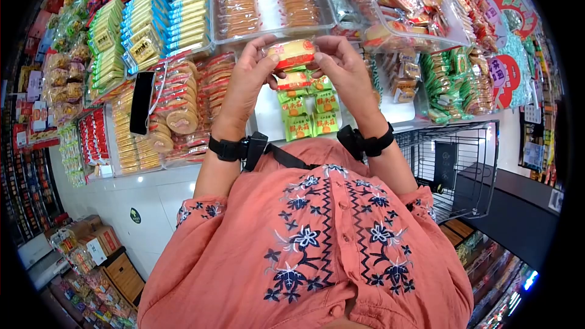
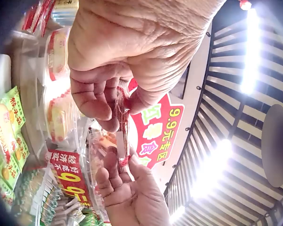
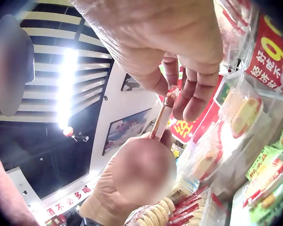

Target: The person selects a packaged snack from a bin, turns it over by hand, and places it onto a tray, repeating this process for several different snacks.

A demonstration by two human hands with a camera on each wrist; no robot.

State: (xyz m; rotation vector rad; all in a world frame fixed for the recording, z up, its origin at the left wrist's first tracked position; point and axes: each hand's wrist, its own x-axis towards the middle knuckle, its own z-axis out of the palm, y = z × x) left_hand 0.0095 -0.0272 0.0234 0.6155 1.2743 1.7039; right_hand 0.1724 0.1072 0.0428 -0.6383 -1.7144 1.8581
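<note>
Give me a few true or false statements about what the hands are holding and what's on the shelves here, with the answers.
The left hand and the right hand both hold one wrapped snack packet. True.
The wire basket stands on the person's left. False: it is on their right.
Green packets lie on the shelf beyond the hands. True.
The blouse is plain blue. False: it is salmon pink with dark embroidery.
</note>
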